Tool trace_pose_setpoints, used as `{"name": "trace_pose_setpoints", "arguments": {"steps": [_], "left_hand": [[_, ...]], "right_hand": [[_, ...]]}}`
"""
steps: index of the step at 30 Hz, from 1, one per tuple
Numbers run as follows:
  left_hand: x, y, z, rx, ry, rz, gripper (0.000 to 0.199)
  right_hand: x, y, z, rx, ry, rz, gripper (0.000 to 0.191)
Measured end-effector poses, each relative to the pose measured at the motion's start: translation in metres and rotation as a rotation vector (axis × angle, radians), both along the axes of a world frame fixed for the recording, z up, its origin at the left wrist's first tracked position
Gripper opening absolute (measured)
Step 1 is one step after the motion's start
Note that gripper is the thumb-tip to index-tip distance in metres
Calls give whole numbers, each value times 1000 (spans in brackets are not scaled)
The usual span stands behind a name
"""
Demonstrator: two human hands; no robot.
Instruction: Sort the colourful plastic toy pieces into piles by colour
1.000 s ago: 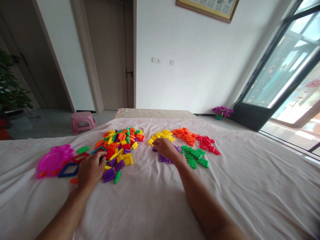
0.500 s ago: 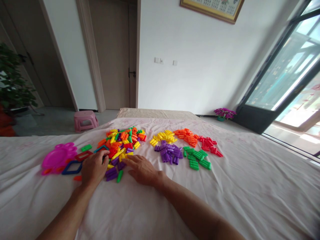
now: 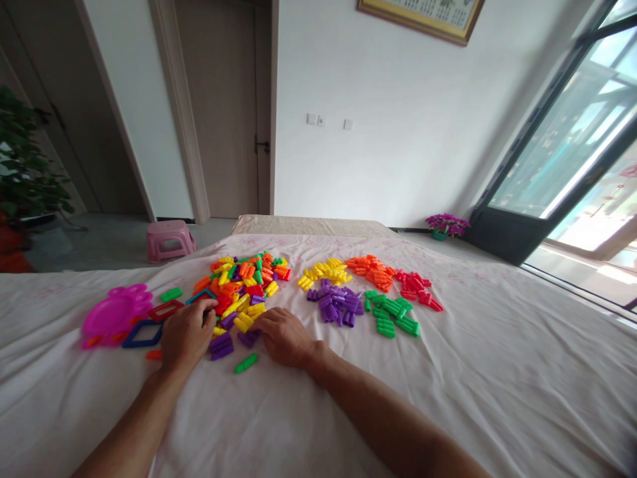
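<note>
My left hand (image 3: 188, 335) rests at the left edge of a mixed pile of plastic building blocks (image 3: 247, 287), thumb and forefinger apart, with nothing visible between them. On the pile's near right side, the fingers of my right hand (image 3: 286, 337) are closed at the end of a yellow plastic building block (image 3: 243, 322); the fingertips are partly hidden. Purple blocks (image 3: 221, 346) lie between the hands. A green block (image 3: 245, 363) sits apart on the cloth, nearer to me.
Sorted yellow (image 3: 326, 271), orange (image 3: 372, 272), red (image 3: 415, 289), purple (image 3: 338, 304) and green blocks (image 3: 395, 313) form separate groups on the right. To the left lie a pink tray (image 3: 112, 312), a blue frame (image 3: 144, 334) and a red frame (image 3: 166, 310). A wrinkled cloth (image 3: 472, 398) covers the table.
My right hand's fingers have drawn together and shifted slightly right. A yellow block beside them has moved towards me, and the green block has turned and slid nearer. My left hand stays put.
</note>
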State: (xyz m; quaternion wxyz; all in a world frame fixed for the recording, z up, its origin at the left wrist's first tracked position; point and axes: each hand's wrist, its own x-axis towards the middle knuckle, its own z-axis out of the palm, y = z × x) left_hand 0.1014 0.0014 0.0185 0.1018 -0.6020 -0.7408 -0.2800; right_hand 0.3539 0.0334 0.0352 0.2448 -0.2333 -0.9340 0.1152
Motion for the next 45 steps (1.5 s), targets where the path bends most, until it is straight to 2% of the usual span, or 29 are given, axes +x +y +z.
{"name": "trace_pose_setpoints", "arguments": {"steps": [9,20,31,45], "left_hand": [[0,0,0,20,-3,2,31],[2,-1,1,9,-4,1,31],[-4,2,-5,14,-2,4,31],[-3,2,-5,35,10,-10,31]], "right_hand": [[0,-1,0,3,9,-25,35],[-1,0,-4,-19,19,2,40],[-2,0,-4,-18,14,21,42],[-1,1,-5,-12,22,26,43]]}}
